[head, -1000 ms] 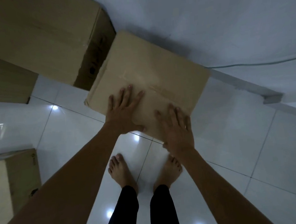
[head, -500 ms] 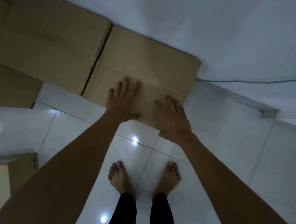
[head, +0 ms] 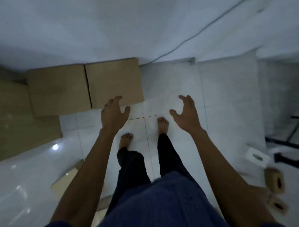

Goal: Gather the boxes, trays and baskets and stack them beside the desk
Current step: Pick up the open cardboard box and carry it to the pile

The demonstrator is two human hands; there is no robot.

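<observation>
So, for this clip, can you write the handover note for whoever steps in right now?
Left hand: open, empty, above the near edge of the right cardboard box.
Right hand: open, empty, over bare floor tile.
Boxes: right cardboard box sits flush beside the left cardboard box, both against the wall.
Done: that box is placed.
Left: small boxes on the floor at right, plus a flat cardboard piece near the left arm, remain ungathered.

Two closed brown cardboard boxes sit flat on the floor against the wall, side by side with edges touching: left box (head: 58,90), right box (head: 113,82). Small open-ended cartons (head: 274,180) lie at lower right, blurred.
</observation>
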